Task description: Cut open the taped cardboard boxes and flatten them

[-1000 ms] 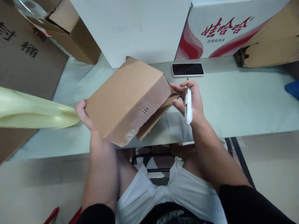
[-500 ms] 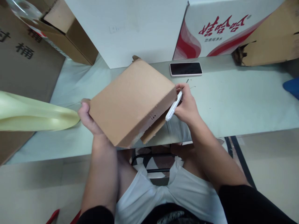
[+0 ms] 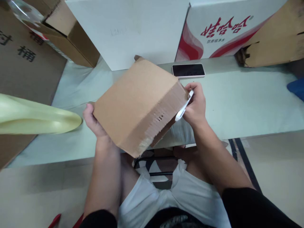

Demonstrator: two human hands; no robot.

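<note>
A brown cardboard box [image 3: 137, 101] is held up at a tilt over the light green tabletop, its torn, rough side turned towards me and a loose flap hanging below. My left hand [image 3: 92, 120] grips its left corner, thumb on the edge and fingers hidden behind. At the right end, my right hand [image 3: 196, 103] is closed around a slim white box cutter [image 3: 184, 107], whose blade I cannot see. Its fingers are also against the box's right edge; how firmly they hold it is hidden.
Behind the box stand a large white carton [image 3: 133, 31] and a red-and-white printed carton [image 3: 220, 34]. A phone [image 3: 188, 70] lies before them. A pale yellow curved object [image 3: 40, 115] juts in from the left, near an open cardboard box [image 3: 78, 41]. Torn cardboard [image 3: 273, 44] is at right.
The box has turned so that its rough side shows more, and it has shifted slightly right. Both hands moved a little right with it, the white box cutter still in my right hand.
</note>
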